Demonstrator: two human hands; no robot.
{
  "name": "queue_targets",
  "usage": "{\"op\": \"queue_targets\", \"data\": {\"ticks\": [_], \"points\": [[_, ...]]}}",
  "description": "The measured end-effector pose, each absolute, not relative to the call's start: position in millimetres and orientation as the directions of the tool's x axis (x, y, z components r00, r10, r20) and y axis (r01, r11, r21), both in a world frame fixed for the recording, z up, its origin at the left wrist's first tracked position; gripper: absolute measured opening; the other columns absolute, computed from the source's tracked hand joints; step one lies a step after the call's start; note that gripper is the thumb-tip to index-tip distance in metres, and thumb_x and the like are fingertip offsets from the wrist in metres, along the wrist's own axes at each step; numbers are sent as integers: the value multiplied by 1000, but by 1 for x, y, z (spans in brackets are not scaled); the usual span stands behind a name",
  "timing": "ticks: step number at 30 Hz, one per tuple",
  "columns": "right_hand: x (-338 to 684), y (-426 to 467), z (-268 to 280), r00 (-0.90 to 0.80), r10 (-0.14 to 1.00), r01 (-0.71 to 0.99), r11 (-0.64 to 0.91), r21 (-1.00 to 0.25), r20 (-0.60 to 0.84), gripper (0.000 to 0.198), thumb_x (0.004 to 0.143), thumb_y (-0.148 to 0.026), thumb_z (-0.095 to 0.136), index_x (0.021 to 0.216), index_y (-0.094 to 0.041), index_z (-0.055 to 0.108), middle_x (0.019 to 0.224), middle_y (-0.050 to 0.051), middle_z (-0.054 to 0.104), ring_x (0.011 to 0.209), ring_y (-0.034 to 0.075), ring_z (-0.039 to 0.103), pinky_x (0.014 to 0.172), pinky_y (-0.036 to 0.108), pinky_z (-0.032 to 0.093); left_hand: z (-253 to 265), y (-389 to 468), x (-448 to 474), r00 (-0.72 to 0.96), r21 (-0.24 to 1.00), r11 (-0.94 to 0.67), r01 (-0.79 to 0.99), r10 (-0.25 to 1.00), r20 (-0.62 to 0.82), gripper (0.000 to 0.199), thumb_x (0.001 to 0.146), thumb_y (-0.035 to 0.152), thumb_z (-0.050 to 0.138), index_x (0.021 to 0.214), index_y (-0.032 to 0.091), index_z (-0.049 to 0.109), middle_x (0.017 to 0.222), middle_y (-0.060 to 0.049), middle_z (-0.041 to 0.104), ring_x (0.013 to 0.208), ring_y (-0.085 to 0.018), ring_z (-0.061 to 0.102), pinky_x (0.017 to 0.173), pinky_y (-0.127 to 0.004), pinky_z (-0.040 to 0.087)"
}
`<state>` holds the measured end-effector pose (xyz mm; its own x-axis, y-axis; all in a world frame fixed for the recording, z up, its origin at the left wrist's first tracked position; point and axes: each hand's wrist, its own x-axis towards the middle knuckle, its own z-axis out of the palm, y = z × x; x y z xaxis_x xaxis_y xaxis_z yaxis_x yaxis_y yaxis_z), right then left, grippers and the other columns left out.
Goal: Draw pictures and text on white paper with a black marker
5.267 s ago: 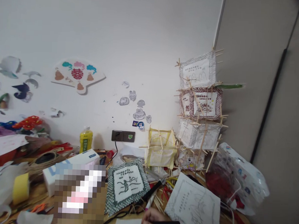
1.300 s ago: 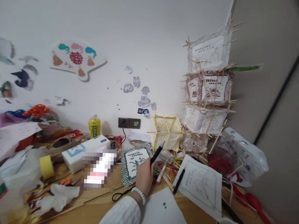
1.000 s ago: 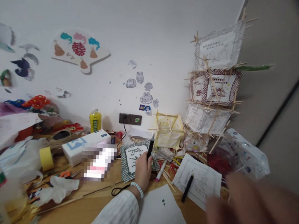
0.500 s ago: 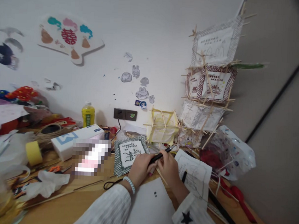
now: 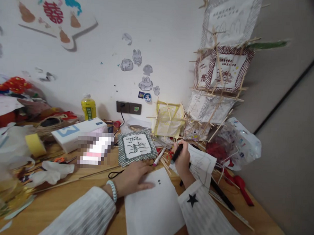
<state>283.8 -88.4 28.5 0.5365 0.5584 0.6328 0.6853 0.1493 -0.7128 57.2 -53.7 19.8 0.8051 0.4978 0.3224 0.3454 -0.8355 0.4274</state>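
A black marker pen (image 5: 177, 153) is gripped in my right hand (image 5: 183, 162), its dark tip pointing down and left, above the table beyond the white sheet. My left hand (image 5: 133, 179) lies with fingers spread on the upper left edge of the white paper sheet (image 5: 155, 207). Two small dark marks show near that sheet's top. Behind my left hand rests a drawing with a green patterned border (image 5: 137, 147). Partly under my right hand is another line drawing (image 5: 203, 164). A pink-and-white marker (image 5: 159, 156) lies between my hands.
Stick-framed paper lanterns (image 5: 221, 71) rise at the back right, beside a yellow one (image 5: 168, 119). To the left are a tissue box (image 5: 79, 135), a yellow bottle (image 5: 88, 107), a tape roll (image 5: 35, 145) and plastic bags. A red ribbon (image 5: 243, 190) lies at the right.
My hands have come apart. The left has dropped onto the white sheet; the right keeps the black pen, now turned tip down. The view has tilted lower.
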Motion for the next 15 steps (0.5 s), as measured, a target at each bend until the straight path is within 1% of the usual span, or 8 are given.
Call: {"op": "queue_targets", "data": {"ticks": [1,2,5,7,9,11,13,15], "points": [[282,-89,28,529,589,655,174,-735,611,23,88,-44,46,93,-22,50,63,-2,58,57,18,56,56,27,42,18,-55,56,821,439,-831,341,491,291,49,72,54,71,109,23,64,106,-8,63,98,-27,57,87,-34,41],[280,-89,28,513,619,627,204,-752,595,23,89,-45,46,91,-23,48,60,-4,54,55,16,54,55,26,42,17,-56,55,825,450,-821,352,499,266,49,68,53,73,105,22,64,106,-9,63,97,-28,57,86,-35,41],[270,-92,30,452,682,525,318,-789,575,24,92,-46,43,88,-23,45,62,-6,49,55,14,50,55,24,41,13,-54,55,811,491,-774,401,549,203,31,71,46,71,83,19,63,89,-7,63,86,-25,57,80,-35,41],[263,-95,33,432,704,463,364,-808,564,24,93,-47,42,88,-23,44,64,-5,49,56,14,50,55,25,42,12,-52,55,802,530,-742,411,571,178,26,72,41,71,72,18,58,79,-3,60,79,-21,55,77,-34,41],[260,-96,35,429,708,439,379,-814,561,23,93,-46,42,89,-23,45,65,-4,50,56,15,50,56,27,43,13,-51,55,777,584,-699,412,605,176,23,73,37,68,70,18,55,75,-1,59,74,-19,54,74,-33,41],[260,-95,36,426,723,401,388,-830,544,23,93,-47,43,90,-24,45,66,-3,53,56,15,51,56,27,43,16,-50,55,718,655,-632,414,669,192,19,75,36,63,71,20,53,72,0,58,69,-18,52,69,-32,40],[265,-93,37,411,758,342,387,-857,506,24,92,-48,44,90,-24,44,64,-3,56,55,16,54,54,27,45,17,-49,55,625,735,-549,398,749,221,19,77,39,57,73,22,48,70,1,56,67,-19,52,66,-30,40],[272,-91,36,372,821,253,359,-898,433,26,90,-51,43,89,-24,43,66,-2,60,56,17,58,54,27,47,17,-46,55,517,819,-456,348,822,238,24,78,45,52,77,23,42,70,2,55,68,-19,53,63,-29,41]]}}
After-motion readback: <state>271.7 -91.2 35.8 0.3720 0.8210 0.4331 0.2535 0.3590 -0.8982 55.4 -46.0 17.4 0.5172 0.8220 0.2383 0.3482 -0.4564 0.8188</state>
